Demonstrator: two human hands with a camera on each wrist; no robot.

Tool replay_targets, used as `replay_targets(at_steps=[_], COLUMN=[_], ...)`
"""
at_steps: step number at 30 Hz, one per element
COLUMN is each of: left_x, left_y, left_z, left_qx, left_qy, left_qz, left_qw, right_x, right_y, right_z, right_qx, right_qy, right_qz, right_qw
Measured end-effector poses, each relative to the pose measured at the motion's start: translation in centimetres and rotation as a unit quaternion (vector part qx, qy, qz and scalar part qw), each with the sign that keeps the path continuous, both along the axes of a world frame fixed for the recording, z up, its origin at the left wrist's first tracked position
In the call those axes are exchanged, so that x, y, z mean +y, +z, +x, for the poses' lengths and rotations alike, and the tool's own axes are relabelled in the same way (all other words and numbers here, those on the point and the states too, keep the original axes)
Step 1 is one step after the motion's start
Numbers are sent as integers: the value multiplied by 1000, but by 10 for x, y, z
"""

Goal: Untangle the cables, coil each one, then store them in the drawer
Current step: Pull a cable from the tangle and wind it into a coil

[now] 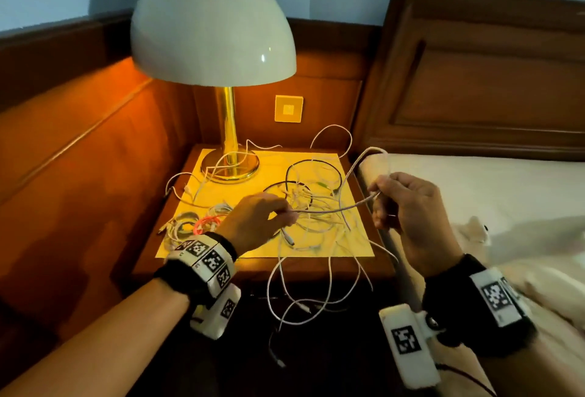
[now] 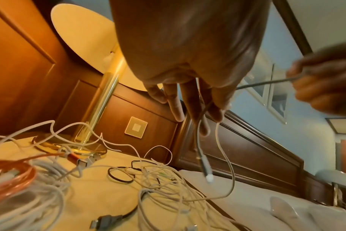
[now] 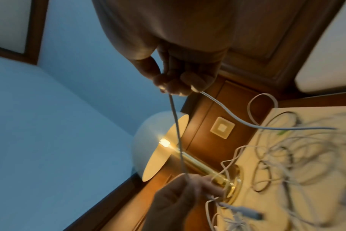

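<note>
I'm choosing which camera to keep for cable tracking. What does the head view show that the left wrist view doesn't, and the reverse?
Only head: cable loops hanging off the nightstand's front edge, both wristbands. Only left wrist: the connector dangling below the left hand, a window behind. Both: the white cable stretched between the hands, right hand, orange coil, lamp.

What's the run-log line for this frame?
phase: untangling | left hand: pinches white cable | right hand: grips same cable | coiled cables: on nightstand | drawer: unseen
</note>
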State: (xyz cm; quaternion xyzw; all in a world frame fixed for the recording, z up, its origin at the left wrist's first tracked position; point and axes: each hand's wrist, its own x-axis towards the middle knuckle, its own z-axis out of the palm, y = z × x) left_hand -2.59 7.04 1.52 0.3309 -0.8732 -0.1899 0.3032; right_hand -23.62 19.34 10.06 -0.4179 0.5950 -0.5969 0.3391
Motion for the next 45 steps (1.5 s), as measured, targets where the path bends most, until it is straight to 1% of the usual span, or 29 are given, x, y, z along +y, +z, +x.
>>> replay_targets(at_steps=[2,4,5,6,7,8,9,10,12,14,15,17,18,20,22,24,26,29,30,32,35,37,38,39,40,43,45], left_x=[10,22,28,35,42,49,56,61,70,76,78,82,84,86,86,83,78,71,69,69,71,75,77,80,84,97,104], left_y=[3,8,10,12,14,17,20,22,25,24,23,19,16,11,4,-4,-9,-14,-13,-7,3,9,11,13,13,15,15], left_z=[1,0,-2,-4,-7,-10,-13,-16,-17,-15,-13,-6,-1,8,18,29,40,59,64,70,68,63,60,55,50,32,22], left_qx=[24,50,55,55,55,56,56,57,70,91,103,136,150,159,162,169,187,204,214,260,347,391,408,423,433,446,449], left_qy=[3,7,9,7,-1,-12,-19,-25,-29,-19,-7,29,47,69,68,74,93,112,110,93,85,87,86,87,91,106,116], left_qz=[38,93,115,131,141,150,153,154,164,176,188,223,240,258,270,290,322,395,421,465,516,540,542,537,524,475,447], left_qw=[999,994,992,990,988,987,987,986,983,980,977,965,958,950,947,939,923,889,875,841,778,740,729,725,728,751,765], right_x=[8,14,18,22,27,32,36,38,40,41,43,49,53,60,65,70,73,73,72,69,66,67,67,67,67,66,67], right_y=[-23,-47,-57,-64,-68,-70,-72,-71,-75,-80,-82,-87,-89,-94,-101,-106,-105,-103,-104,-106,-109,-113,-115,-118,-121,-133,-137], right_z=[-12,-19,-19,-16,-11,-4,3,11,22,26,27,26,25,22,18,12,4,-11,-16,-23,-25,-21,-18,-14,-9,4,15], right_qx=[-5,28,81,159,241,308,346,353,308,246,209,126,87,28,4,0,-1,-2,-5,-13,-3,39,71,105,136,203,234], right_qy=[-63,-123,-148,-161,-157,-134,-89,-36,61,129,166,244,266,268,257,249,233,185,163,118,59,26,15,7,4,10,33], right_qz=[54,94,107,110,86,41,0,-26,-37,-20,-7,20,37,67,87,90,74,44,39,34,23,25,39,59,83,134,156], right_qw=[997,987,980,968,954,941,934,935,949,960,964,961,959,961,963,964,970,982,986,992,998,999,997,993,987,970,959])
